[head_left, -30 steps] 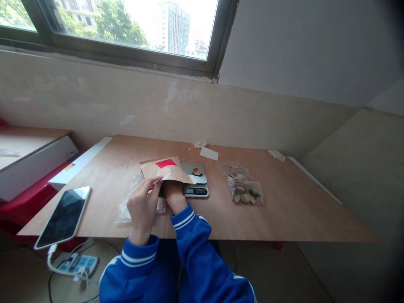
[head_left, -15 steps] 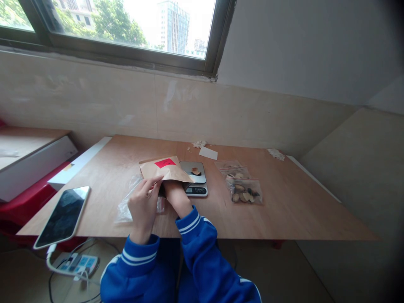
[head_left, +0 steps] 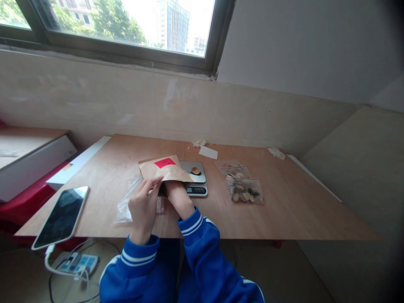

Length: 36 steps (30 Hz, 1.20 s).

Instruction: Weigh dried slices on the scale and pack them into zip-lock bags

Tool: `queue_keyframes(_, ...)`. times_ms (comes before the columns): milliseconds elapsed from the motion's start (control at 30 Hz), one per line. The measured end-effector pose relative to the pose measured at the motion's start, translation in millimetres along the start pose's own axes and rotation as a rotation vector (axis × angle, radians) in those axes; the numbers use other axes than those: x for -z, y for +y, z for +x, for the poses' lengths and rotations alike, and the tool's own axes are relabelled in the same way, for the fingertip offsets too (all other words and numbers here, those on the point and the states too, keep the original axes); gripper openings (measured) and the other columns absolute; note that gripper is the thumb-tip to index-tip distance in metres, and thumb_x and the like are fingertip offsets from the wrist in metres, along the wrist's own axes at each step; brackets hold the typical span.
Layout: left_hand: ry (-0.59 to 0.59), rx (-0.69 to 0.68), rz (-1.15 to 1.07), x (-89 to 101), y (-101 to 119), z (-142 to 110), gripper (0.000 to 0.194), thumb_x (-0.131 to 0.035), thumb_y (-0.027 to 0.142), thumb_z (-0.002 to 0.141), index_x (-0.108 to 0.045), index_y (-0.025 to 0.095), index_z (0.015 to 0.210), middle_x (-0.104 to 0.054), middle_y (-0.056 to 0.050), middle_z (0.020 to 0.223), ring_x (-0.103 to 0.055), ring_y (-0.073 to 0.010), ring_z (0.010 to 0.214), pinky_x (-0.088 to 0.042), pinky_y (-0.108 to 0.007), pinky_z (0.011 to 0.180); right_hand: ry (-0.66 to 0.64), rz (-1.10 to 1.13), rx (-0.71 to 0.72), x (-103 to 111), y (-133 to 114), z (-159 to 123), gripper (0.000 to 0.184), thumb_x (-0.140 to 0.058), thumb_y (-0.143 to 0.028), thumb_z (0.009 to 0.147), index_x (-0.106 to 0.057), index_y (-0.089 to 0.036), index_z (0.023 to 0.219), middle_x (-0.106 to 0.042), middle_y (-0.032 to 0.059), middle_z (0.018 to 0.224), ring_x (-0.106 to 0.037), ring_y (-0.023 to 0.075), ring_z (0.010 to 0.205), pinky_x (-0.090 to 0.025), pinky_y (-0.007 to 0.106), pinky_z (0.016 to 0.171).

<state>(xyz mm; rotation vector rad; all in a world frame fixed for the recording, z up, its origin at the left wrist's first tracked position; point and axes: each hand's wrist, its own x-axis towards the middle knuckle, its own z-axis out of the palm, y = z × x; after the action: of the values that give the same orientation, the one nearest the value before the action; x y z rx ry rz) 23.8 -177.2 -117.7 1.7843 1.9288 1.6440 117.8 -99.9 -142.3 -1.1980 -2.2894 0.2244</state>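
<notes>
Below a window [head_left: 132,45], a brown wooden desk [head_left: 293,202] carries the things. One paper bag [head_left: 154,171] with a red label [head_left: 165,163] is held over it, with its open end turned toward the person, and it hides the left part of a small scale [head_left: 200,178]. I can't tell if the bag touches the scale. The left hand [head_left: 142,206] has its fingers pinched on the top edge of the opening. The right hand [head_left: 177,195] reaches inside, so I can't tell if its fingers are apart or together. The bag looks light. Its paper seems stiff enough to keep its shape, but it could crease or rip if tugged hard. A soft pinch at the opening's edge looks like the best hold. One curled brown piece [head_left: 196,171] sits on the scale. It looks dry, light and easy to snap, so taking it gently by its sides seems best. To the right lie clear bags [head_left: 248,194] of brown pieces. They look floppy and a bit slippery, so their top strips seem good to grab.
</notes>
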Motion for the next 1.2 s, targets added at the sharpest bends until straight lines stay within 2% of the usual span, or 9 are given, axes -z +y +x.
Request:
queue_keyframes(167, 0.011, -0.046, -0.004, 1.6, -3, 2, 0.023, -0.057, 0.04, 0.091, -0.073, 0.027, 0.1, -0.07, 0.0, 0.088, -0.065, -0.0124, 0.068, -0.048, -0.023, 0.063, -0.042, -0.009, -0.031, 28, -15, -10, 0.044, -0.04, -0.005, 0.093, -0.053, -0.015, 0.133, -0.058, 0.0118, 0.135, -0.053, 0.0234, 0.126, -0.037, 0.038, 0.112)
queue_keyframes(300, 0.02, -0.087, 0.011, 2.9, -4, 4, 0.025, -0.055, 0.041, 0.091, -0.074, 0.027, 0.101, -0.069, 0.0, 0.085, -0.064, -0.0111, 0.066, -0.046, -0.022, 0.061, -0.111, -0.005, -0.104, 45, -21, -28, 0.039, -0.041, -0.002, 0.091, -0.063, -0.017, 0.119, -0.067, 0.0126, 0.115, -0.068, 0.0223, 0.099, -0.054, 0.032, 0.089)
queue_keyframes(433, 0.017, -0.105, 0.045, 1.7, -2, 7, 0.025, -0.055, 0.04, 0.092, -0.074, 0.027, 0.102, -0.069, -0.001, 0.085, -0.062, -0.0104, 0.063, -0.043, -0.021, 0.059, 0.069, 0.096, -0.064, 45, -16, -47, 0.031, -0.042, -0.009, 0.094, -0.067, -0.019, 0.108, -0.063, 0.0125, 0.114, -0.066, 0.0252, 0.098, -0.055, 0.037, 0.085)
queue_keyframes(567, 0.028, -0.114, 0.08, -1.4, 0, 13, 0.025, -0.054, 0.039, 0.092, -0.074, 0.027, 0.102, -0.068, -0.001, 0.081, -0.06, -0.0104, 0.062, -0.04, -0.021, 0.057, 0.293, 0.344, -0.02, 50, -12, -58, 0.025, -0.047, -0.015, 0.094, -0.069, -0.025, 0.103, -0.062, 0.0064, 0.108, -0.063, 0.0203, 0.102, -0.053, 0.034, 0.092)
queue_keyframes(733, 0.018, -0.104, 0.077, -5.2, 2, 22, 0.022, -0.057, 0.038, 0.091, -0.074, 0.029, 0.102, -0.07, 0.0, 0.084, -0.062, -0.0106, 0.065, -0.041, -0.021, 0.058, 0.462, 0.606, -0.088, 62, -6, -63, 0.012, -0.062, -0.022, 0.088, -0.071, -0.028, 0.091, -0.062, 0.0029, 0.098, -0.063, 0.0182, 0.099, -0.053, 0.034, 0.092)
queue_keyframes(867, 0.046, -0.072, 0.08, -6.1, 5, 34, 0.019, -0.06, 0.038, 0.089, -0.074, 0.029, 0.099, -0.072, 0.001, 0.088, -0.064, -0.0116, 0.068, -0.042, -0.022, 0.06, 0.55, 0.868, -0.187, 66, 11, -72, 0.005, -0.07, -0.029, 0.083, -0.071, -0.025, 0.086, -0.063, 0.0039, 0.1, -0.063, 0.0189, 0.097, -0.055, 0.034, 0.086)
queue_keyframes(1033, 0.173, 0.002, 0.152, -6.1, 6, 57, 0.018, -0.062, 0.038, 0.088, -0.075, 0.029, 0.095, -0.072, 0.0, 0.088, -0.064, -0.0127, 0.068, -0.042, -0.024, 0.062, 0.718, 1.136, -0.46, 52, 55, -78, 0.026, -0.076, -0.04, 0.073, -0.066, -0.02, 0.087, -0.07, 0.0052, 0.096, -0.067, 0.0212, 0.092, -0.054, 0.038, 0.085)
queue_keyframes(1133, 0.203, 0.031, 0.173, -9.4, 8, 67, 0.019, -0.062, 0.04, 0.087, -0.075, 0.029, 0.095, -0.072, 0.0, 0.087, -0.063, -0.0134, 0.069, -0.04, -0.024, 0.061, 0.695, 1.125, -0.623, 30, 83, -70, 0.036, -0.078, -0.044, 0.068, -0.066, -0.017, 0.089, -0.073, 0.0073, 0.09, -0.069, 0.0237, 0.088, -0.053, 0.041, 0.086)
queue_keyframes(1200, 0.198, 0.044, 0.176, -12.6, 10, 70, 0.019, -0.061, 0.04, 0.088, -0.075, 0.03, 0.096, -0.071, 0.0, 0.087, -0.063, -0.0135, 0.069, -0.039, -0.024, 0.06, 0.636, 1.062, -0.64, 17, 94, -62, 0.036, -0.078, -0.044, 0.066, -0.066, -0.017, 0.087, -0.074, 0.0079, 0.088, -0.069, 0.024, 0.086, -0.053, 0.04, 0.084)
